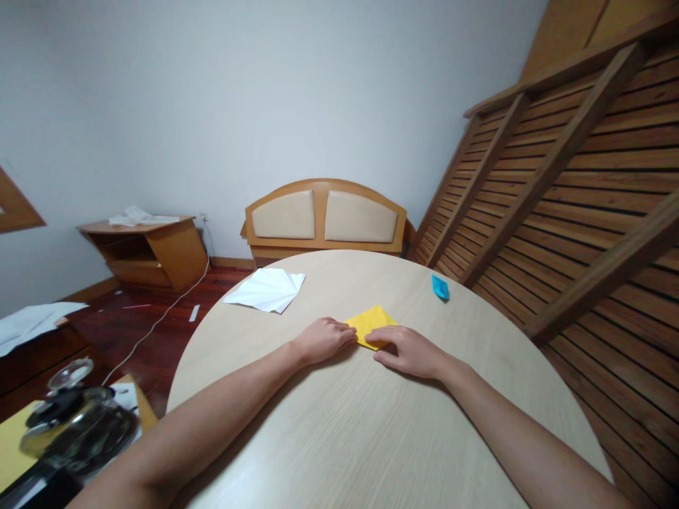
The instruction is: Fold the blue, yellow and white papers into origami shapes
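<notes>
Yellow paper (pixel 370 322): folded flat into a diamond-like shape, lying on the table a little beyond the middle, between the two hands and partly under their fingertips.
Left hand (pixel 325 339): palm down on the table, fingers together and stretched toward the near left corner of the yellow paper, tips touching its edge; nothing pinched.
Right hand (pixel 408 350): palm down, fingers lying close together and pressing flat on the near right edge of the yellow paper; thumb tucked out of sight, so grip there cannot be told.
Table (pixel 339 438): round, pale wood grain, both forearms resting across it.
White paper (pixel 267 290): creased sheet, lying at the far left of the table, well apart from the hands.
Blue paper (pixel 440 287): small folded piece near the far right rim, well apart from the yellow paper.
Glass kettle (pixel 74 417): dark and clear, low at the left, off the table.
Headboard (pixel 325 219): wooden with two padded panels, leaning at the wall behind the table.
Slatted frame (pixel 573 177): brown wood, propped up on the right.
</notes>
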A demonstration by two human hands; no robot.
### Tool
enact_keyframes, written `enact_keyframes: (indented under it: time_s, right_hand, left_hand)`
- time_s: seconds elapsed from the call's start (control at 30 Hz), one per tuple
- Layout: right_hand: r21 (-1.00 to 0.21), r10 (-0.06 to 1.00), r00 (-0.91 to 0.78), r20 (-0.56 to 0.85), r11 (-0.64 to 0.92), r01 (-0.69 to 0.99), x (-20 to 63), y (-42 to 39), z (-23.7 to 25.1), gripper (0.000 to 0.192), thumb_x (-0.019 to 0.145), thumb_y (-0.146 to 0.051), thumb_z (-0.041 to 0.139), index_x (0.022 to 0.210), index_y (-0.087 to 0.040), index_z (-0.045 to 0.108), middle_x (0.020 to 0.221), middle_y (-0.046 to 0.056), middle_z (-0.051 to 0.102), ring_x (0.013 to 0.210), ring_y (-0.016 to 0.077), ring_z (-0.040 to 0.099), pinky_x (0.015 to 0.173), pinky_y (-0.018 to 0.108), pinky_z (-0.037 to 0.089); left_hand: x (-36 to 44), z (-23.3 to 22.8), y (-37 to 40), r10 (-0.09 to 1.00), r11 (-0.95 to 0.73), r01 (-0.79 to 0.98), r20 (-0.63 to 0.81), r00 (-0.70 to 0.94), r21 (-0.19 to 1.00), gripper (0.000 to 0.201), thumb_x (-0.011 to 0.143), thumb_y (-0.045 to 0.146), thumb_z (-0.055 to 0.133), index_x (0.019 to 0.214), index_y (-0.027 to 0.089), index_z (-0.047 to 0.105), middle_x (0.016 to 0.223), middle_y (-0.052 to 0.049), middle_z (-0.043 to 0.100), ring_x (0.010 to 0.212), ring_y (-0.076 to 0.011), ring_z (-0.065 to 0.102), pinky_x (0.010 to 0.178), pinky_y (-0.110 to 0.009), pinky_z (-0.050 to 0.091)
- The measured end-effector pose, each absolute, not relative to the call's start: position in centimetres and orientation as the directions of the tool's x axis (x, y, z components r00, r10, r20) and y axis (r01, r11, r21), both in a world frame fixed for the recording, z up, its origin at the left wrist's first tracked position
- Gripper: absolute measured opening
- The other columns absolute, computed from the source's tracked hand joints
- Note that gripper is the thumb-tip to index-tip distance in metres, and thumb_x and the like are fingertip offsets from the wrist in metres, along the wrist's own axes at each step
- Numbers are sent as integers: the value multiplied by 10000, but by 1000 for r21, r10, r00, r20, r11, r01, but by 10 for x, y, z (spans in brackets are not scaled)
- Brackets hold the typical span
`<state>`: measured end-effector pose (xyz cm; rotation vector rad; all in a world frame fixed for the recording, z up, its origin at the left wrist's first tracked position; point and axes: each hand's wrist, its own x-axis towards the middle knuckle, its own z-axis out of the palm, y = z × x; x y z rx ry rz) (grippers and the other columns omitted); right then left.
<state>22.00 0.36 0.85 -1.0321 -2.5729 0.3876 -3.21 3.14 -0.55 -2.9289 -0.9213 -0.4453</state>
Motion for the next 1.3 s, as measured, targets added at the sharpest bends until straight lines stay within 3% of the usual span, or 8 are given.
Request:
enact_keyframes:
  time_s: [0.23,0.5,0.6,0.77,0.9,1.03,1.2,1.3]
  right_hand:
    - [-286,702,-639,315,712,641,218,10,5,269,959,-312,538,1146,-263,725,1134,42,750,1047,238,672,972,397,460]
    - [-213,668,-658,349,740,638,214,6,11,278,984,-299,509,1157,-295,727,1093,25,764,1001,241,684,918,396,471]
    - [-206,673,-637,375,731,651,214,6,12,271,973,-295,517,1138,-282,732,1081,27,766,983,240,688,913,392,477]
    - [-258,729,-505,462,656,709,222,9,13,241,942,-304,527,1025,-245,745,1007,48,772,939,250,696,885,401,496]
    - [-447,780,-302,548,579,682,226,11,15,227,929,-404,566,958,-237,716,952,43,759,862,238,699,799,366,524]
    - [-605,779,-139,611,573,553,223,14,14,268,881,-459,646,934,-198,672,891,48,728,806,220,686,767,332,537]
    - [-668,816,-156,556,551,501,218,12,11,247,885,-428,644,942,-188,644,853,36,703,771,199,665,705,298,520]
    - [-651,827,-219,518,547,526,214,8,10,217,895,-403,634,949,-195,659,868,30,712,774,194,663,706,291,510]
  left_hand:
    - [-31,-3,27,657,-738,674,248,712,19,152,982,235,462,997,201,609,886,-55,729,742,-185,694,678,-265,505]
    - [-24,4,15,553,-792,610,409,726,-11,165,968,256,474,979,209,632,899,-44,733,771,-175,687,677,-263,494]
    - [-25,3,16,563,-781,624,452,692,18,157,947,229,487,926,205,640,828,-36,727,723,-165,680,657,-257,493]
    - [-29,-1,19,638,-711,680,568,519,177,185,951,217,473,980,204,655,825,-35,742,686,-158,684,633,-254,500]
    - [-27,5,14,701,-678,619,603,381,397,185,944,258,496,984,190,664,848,-40,746,648,-139,671,618,-240,506]
    - [-21,12,12,800,-591,482,544,251,647,200,917,284,520,904,164,680,769,-40,727,609,-125,643,559,-205,471]
    - [-18,9,17,881,-473,335,426,208,815,296,886,330,561,1069,131,683,693,-37,699,575,-129,599,526,-203,414]
    - [-19,2,22,914,-399,280,354,197,873,348,863,397,593,1049,116,683,708,-52,693,578,-135,582,512,-206,394]
